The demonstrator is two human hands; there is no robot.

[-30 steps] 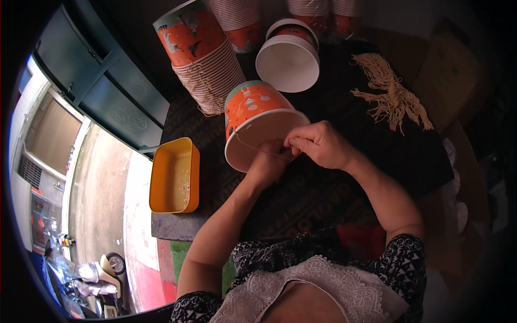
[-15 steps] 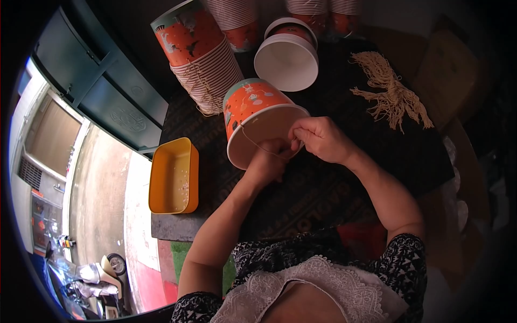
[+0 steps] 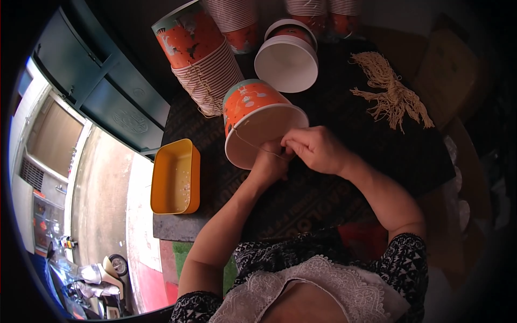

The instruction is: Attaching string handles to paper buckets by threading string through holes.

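Note:
An orange paper bucket with a green base and white inside lies tilted on the dark table, its mouth toward me. A thin beige cord runs from the bucket's left rim across the mouth to my hands. My left hand is at the mouth, fingers closed around the cord and partly hidden. My right hand meets it at the fingertips, pinching the cord near the right side of the rim.
A tall stack of paper buckets stands behind, cords hanging on it. White-mouthed buckets lie at the back. A bundle of beige cords is on the right. A yellow plastic box with small white bits sits at the table's left edge.
My right hand has moved slightly left and closer to my left hand. The bucket has shifted a little to the left, and the cord still spans its mouth.

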